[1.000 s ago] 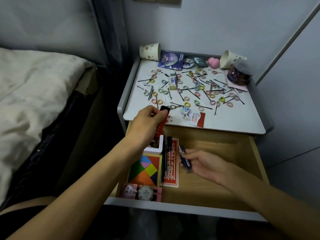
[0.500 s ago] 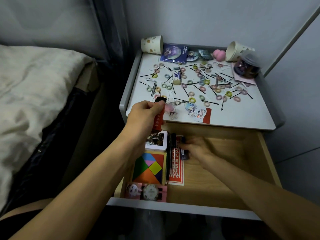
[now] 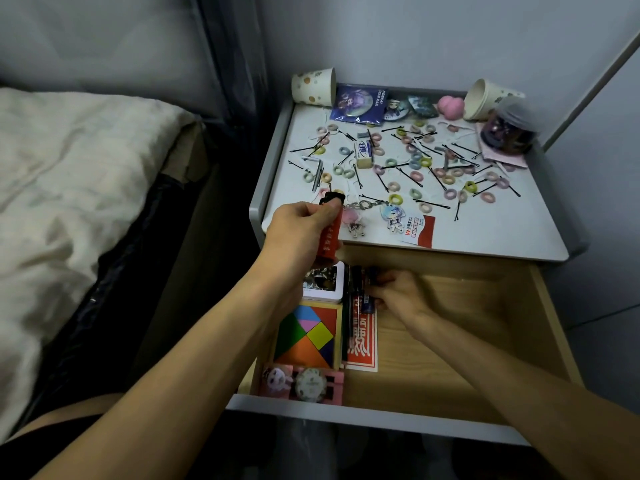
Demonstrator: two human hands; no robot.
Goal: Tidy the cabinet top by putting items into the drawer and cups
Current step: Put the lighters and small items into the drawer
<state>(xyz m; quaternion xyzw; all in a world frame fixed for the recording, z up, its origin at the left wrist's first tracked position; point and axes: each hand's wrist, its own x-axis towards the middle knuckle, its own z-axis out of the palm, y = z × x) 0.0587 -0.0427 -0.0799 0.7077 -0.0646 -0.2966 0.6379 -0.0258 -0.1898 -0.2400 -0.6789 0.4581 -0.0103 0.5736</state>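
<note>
Left hand (image 3: 298,233) grips red tube (image 3: 329,239) at littered cabinet top (image 3: 485,230); right hand (image 3: 401,292) pinches blue item (image 3: 367,304) in drawer (image 3: 450,341).

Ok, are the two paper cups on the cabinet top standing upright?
No, the left paper cup and the right paper cup both lie on their sides at the back of the cabinet top.

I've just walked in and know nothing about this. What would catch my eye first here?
The white cabinet top is littered with pastel hair ties and black hairpins, with paper cups tipped over at its back corners. At its front edge the left hand holds a red tube with a black cap. Below, the right hand reaches into the open drawer, next to a bright colourful puzzle.
</note>
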